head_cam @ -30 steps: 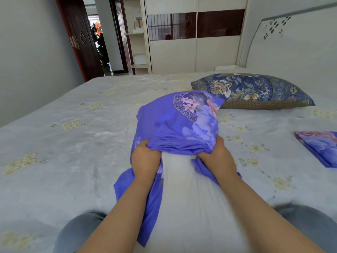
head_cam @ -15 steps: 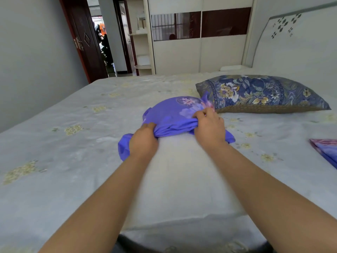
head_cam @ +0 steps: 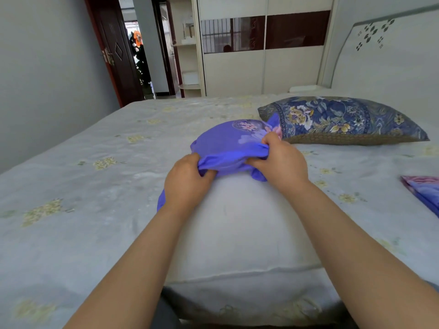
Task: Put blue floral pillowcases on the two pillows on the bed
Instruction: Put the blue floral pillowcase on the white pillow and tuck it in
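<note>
Pillowcase (head_cam: 228, 143) unmoved — bunched hem in both hands' grip.

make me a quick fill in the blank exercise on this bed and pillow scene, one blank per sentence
1. The left hand and right hand both grip the bunched blue floral pillowcase at the far end of the ____ bare pillow.
2. The dark blue flowered pillow lies near the ____.
3. A folded blue and pink cloth lies on the bed at the picture's ____ edge.

Missing words: white; headboard; right
</note>
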Action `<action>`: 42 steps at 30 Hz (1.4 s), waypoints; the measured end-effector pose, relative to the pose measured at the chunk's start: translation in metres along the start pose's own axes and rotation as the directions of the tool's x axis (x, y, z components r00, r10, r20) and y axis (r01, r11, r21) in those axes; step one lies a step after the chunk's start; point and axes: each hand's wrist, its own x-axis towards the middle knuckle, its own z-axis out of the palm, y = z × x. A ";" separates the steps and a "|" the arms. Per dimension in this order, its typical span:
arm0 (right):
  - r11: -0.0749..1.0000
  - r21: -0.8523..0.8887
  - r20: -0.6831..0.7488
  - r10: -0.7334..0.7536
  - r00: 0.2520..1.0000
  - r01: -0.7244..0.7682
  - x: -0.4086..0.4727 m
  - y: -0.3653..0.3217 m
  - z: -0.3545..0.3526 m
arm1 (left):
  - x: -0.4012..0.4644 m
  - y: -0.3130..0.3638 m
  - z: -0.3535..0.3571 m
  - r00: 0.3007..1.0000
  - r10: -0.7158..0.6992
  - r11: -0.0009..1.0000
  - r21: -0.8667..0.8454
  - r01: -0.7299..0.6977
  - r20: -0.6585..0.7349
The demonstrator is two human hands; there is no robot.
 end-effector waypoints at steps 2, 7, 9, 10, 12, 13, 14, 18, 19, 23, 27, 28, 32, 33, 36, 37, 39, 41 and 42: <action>0.990 -0.143 -0.062 -0.009 0.998 0.000 -0.005 0.002 -0.001 | -0.003 -0.006 0.003 0.997 0.062 0.988 0.141 -0.067 0.037; 0.998 -0.011 -0.338 0.059 0.939 -0.067 -0.022 0.014 -0.049 | -0.006 -0.025 -0.019 0.988 0.120 0.968 0.232 -0.096 -0.095; 0.995 0.068 -0.425 0.093 0.900 -0.071 -0.029 0.024 -0.067 | -0.013 -0.024 -0.038 0.979 0.106 0.986 0.149 -0.080 -0.175; 0.995 0.093 -0.439 0.083 0.895 -0.047 -0.034 0.028 -0.074 | -0.018 -0.023 -0.046 0.975 0.106 0.989 0.123 -0.082 -0.197; 0.986 0.168 -0.398 0.075 0.914 -0.008 -0.051 0.035 -0.080 | -0.036 -0.023 -0.058 0.968 0.124 0.989 0.102 -0.104 -0.216; 0.972 0.233 -0.364 0.107 0.925 -0.021 -0.058 0.040 -0.079 | -0.044 -0.023 -0.062 0.970 0.139 0.988 0.098 -0.121 -0.199; 0.951 0.305 -0.332 0.146 0.932 -0.041 -0.068 0.046 -0.076 | -0.058 -0.026 -0.064 0.980 0.141 0.988 0.085 -0.130 -0.142; 0.796 0.596 -0.289 0.338 0.896 -0.109 -0.100 0.084 -0.059 | -0.108 -0.032 -0.059 0.964 0.097 0.994 -0.080 -0.079 0.247; 0.766 0.631 -0.293 0.381 0.877 -0.122 -0.110 0.092 -0.056 | -0.120 -0.032 -0.058 0.951 0.118 0.990 -0.104 -0.092 0.287; 0.736 0.671 -0.361 0.432 0.827 -0.092 -0.150 0.116 -0.040 | -0.141 -0.036 -0.055 0.911 0.177 0.972 -0.209 -0.104 0.372; 0.779 0.622 -0.377 0.388 0.841 -0.081 -0.184 0.146 -0.031 | -0.162 -0.036 -0.036 0.932 0.161 0.976 -0.194 -0.101 0.325; 0.806 0.577 -0.352 0.390 0.851 -0.131 -0.191 0.160 -0.028 | -0.167 -0.037 -0.032 0.949 0.163 0.982 -0.142 -0.128 0.272; 0.816 0.234 0.014 0.541 0.841 -0.528 -0.203 0.217 -0.003 | -0.173 -0.054 -0.030 0.979 0.203 0.976 0.073 -0.205 0.029; 0.789 0.192 0.096 0.577 0.811 -0.583 -0.203 0.222 0.003 | -0.173 -0.056 -0.034 0.984 0.175 0.980 0.104 -0.171 -0.037; 0.776 0.105 0.109 0.612 0.783 -0.622 -0.195 0.210 0.010 | -0.170 -0.050 -0.050 0.964 0.162 0.986 0.068 -0.151 -0.209; 0.779 0.066 0.093 0.617 0.782 -0.623 -0.190 0.203 0.008 | -0.168 -0.046 -0.058 0.948 0.194 0.981 0.022 -0.195 -0.251; 0.782 -0.064 0.088 0.624 0.777 -0.620 -0.183 0.191 0.004 | -0.165 -0.043 -0.074 0.915 0.306 0.946 -0.024 -0.324 -0.263; 0.780 -0.170 0.119 0.622 0.774 -0.602 -0.179 0.183 0.003 | -0.165 -0.048 -0.083 0.925 0.354 0.932 -0.025 -0.361 -0.135; 0.781 -0.201 0.127 0.619 0.775 -0.591 -0.180 0.179 0.002 | -0.166 -0.054 -0.083 0.958 0.287 0.958 -0.016 -0.287 -0.001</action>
